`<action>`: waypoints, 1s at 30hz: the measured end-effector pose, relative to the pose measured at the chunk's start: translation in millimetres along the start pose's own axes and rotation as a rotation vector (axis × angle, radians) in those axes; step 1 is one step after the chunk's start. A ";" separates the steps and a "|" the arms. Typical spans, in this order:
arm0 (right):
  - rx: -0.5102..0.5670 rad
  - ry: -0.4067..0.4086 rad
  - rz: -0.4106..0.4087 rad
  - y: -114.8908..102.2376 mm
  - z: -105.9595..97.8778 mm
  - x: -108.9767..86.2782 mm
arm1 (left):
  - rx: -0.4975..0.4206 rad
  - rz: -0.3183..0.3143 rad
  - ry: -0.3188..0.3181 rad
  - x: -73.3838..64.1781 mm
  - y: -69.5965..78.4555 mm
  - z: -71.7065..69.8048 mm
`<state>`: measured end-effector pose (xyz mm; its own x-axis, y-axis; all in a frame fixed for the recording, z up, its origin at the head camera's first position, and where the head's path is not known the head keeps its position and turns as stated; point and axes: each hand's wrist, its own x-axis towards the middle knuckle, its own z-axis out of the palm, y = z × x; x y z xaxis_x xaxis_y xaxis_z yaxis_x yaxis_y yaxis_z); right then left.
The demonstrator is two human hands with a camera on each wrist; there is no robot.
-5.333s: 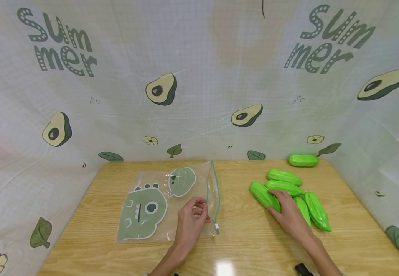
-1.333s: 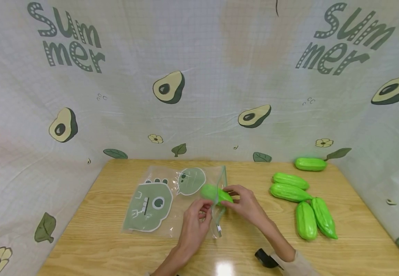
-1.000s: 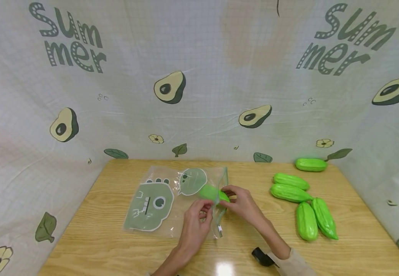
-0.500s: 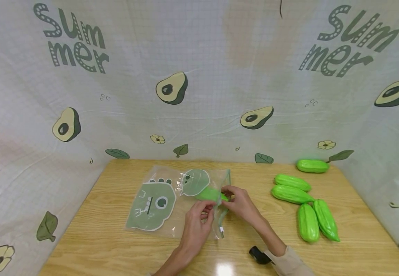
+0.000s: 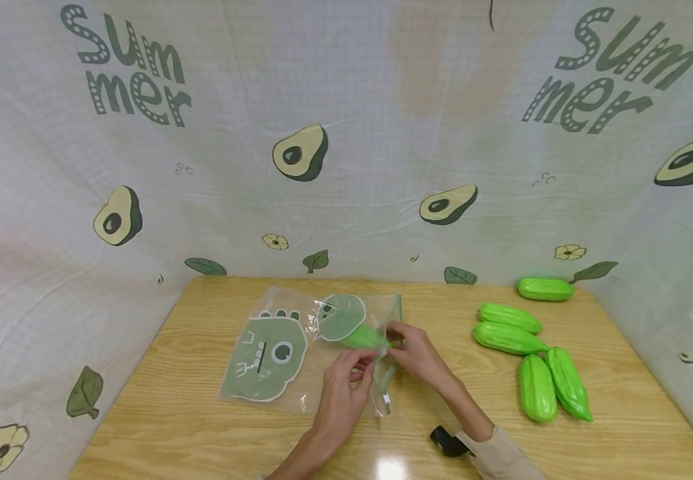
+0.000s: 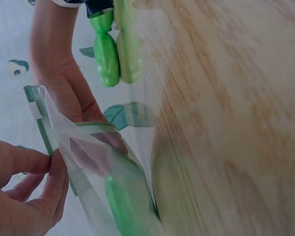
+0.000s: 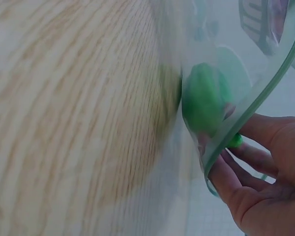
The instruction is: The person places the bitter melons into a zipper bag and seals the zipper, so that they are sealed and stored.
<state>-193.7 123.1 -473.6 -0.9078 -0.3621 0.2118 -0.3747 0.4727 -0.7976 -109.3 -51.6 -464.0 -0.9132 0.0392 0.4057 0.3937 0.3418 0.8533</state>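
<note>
A clear slider bag (image 5: 316, 377) with a green dinosaur print lies flat, its green-edged mouth to the right. My left hand (image 5: 342, 393) pinches the mouth's edge between thumb and finger; the left wrist view shows this pinch beside the white slider (image 6: 34, 110). A green ridged gourd (image 5: 361, 338) lies mostly inside the bag, seen through the plastic. My right hand (image 5: 417, 355) reaches into the mouth and holds the gourd's near end with its fingertips. In the right wrist view the bag's rim (image 7: 258, 103) crosses in front of these fingers, partly hiding them.
Several more green gourds (image 5: 538, 388) lie on the right of the wooden table (image 5: 202, 440), one at the back edge by the printed cloth (image 5: 370, 133). A black strap mount (image 5: 447, 442) sits on the right wrist, near a beige sleeve (image 5: 496, 457).
My right hand has gone from the pile of gourds to the bag with one gourd, then pushed it left, deeper through the mouth. My left hand keeps its pinch on the edge.
</note>
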 end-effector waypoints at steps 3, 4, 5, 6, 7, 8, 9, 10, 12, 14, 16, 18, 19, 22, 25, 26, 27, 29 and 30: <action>0.020 -0.003 -0.001 -0.5 1.3 0.5 | -0.008 0.002 0.000 0.0 0.2 -0.1; 0.029 -0.003 -0.003 -0.9 1.8 0.6 | -0.010 0.003 0.001 0.0 0.4 -0.1; 0.030 -0.002 -0.004 -1.0 2.6 0.8 | -0.013 0.005 0.002 0.0 0.7 -0.1; 0.029 -0.001 -0.007 -1.4 3.0 1.0 | -0.013 0.010 0.004 0.0 0.8 0.0; 0.027 -0.002 -0.006 -1.8 3.7 1.3 | -0.014 0.012 0.007 0.0 0.8 0.2; 0.026 -0.005 -0.007 -2.4 4.1 1.3 | -0.015 0.018 0.011 0.1 0.7 0.4; 0.025 -0.008 -0.003 -3.1 4.5 1.4 | -0.016 0.020 0.013 0.2 0.6 0.6; 0.025 -0.012 0.002 -3.6 4.8 1.6 | -0.017 0.023 0.017 0.3 0.4 0.8; 0.022 -0.018 0.019 -4.2 5.6 2.1 | -0.023 0.026 0.021 0.6 0.1 1.2; 0.021 -0.021 0.043 -4.8 6.3 2.6 | -0.025 0.026 0.026 0.7 0.0 1.6; 0.019 -0.019 0.060 -4.6 7.3 3.0 | -0.026 0.026 0.028 0.8 -0.3 2.0; 0.022 -0.017 0.076 -4.2 8.4 3.5 | -0.025 0.027 0.029 0.7 -0.5 2.2; 0.022 -0.016 0.080 -3.8 8.7 3.7 | -0.024 0.029 0.030 0.9 -0.2 2.3; 0.022 -0.011 0.084 -2.4 9.7 4.5 | -0.023 0.032 0.029 1.2 0.0 2.4; 0.024 -0.005 0.084 -1.1 10.8 5.0 | -0.024 0.033 0.023 1.4 0.6 2.2; 0.026 -0.004 0.083 -1.0 11.1 5.2 | -0.023 0.034 0.021 1.3 0.7 2.2; 0.026 -0.003 0.081 -0.9 11.4 5.5 | -0.023 0.037 0.018 1.1 0.9 2.2; 0.035 0.000 0.078 -0.8 11.9 6.1 | -0.023 0.044 0.014 0.6 1.3 2.3; 0.040 -0.001 0.076 -0.9 12.1 6.5 | -0.021 0.050 0.014 0.3 1.3 2.4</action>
<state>-197.0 110.7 -478.4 -0.9331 -0.3270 0.1497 -0.2972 0.4667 -0.8330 -109.3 -48.9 -463.6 -0.8907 0.0430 0.4526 0.4415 0.3197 0.8384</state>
